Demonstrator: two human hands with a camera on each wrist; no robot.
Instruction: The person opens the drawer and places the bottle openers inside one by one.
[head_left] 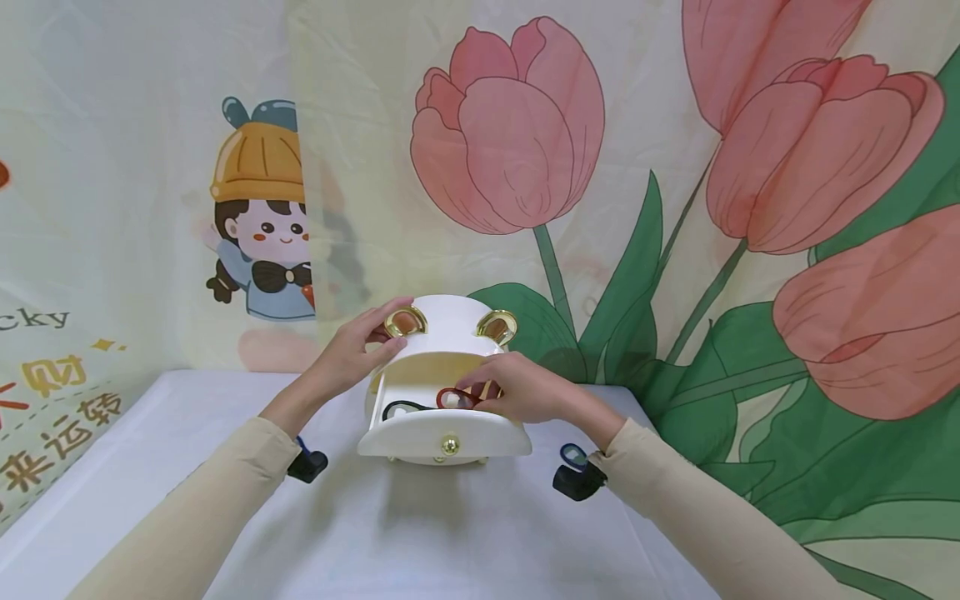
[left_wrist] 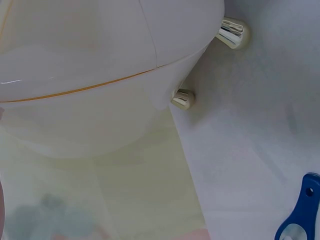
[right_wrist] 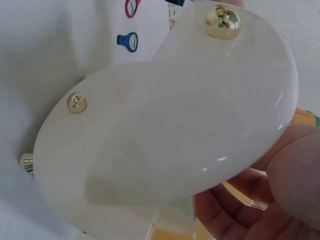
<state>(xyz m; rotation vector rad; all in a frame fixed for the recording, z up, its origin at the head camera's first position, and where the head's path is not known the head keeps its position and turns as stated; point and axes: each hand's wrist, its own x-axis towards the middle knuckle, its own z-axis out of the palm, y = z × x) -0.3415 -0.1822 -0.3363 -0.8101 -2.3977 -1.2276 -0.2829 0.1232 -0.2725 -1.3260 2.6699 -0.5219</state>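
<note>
A white drawer box (head_left: pixel 453 321) with two gold-rimmed ears stands on the table, its front drawer (head_left: pixel 420 437) pulled out. My left hand (head_left: pixel 360 346) holds the box at its left ear, fingers behind and thumb in front. Over the drawer's right side, my right hand (head_left: pixel 517 387) pinches a small red-rimmed round piece (head_left: pixel 442 400). A black-rimmed piece (head_left: pixel 392 408) lies at the drawer's left. In the right wrist view, the drawer front with its gold knob (right_wrist: pixel 223 22) hides the drawer's inside, and my curled fingers (right_wrist: pixel 250 215) show behind its edge.
Left of the box, a blue piece (left_wrist: pixel 304 212) with a holed handle lies on the white table (head_left: pixel 465 533); a red-rimmed piece (right_wrist: pixel 132 7) is near another blue-rimmed one (right_wrist: pixel 131 42). Gold feet (left_wrist: pixel 233 34) support the box. A tulip-printed cloth (head_left: pixel 637 108) hangs behind.
</note>
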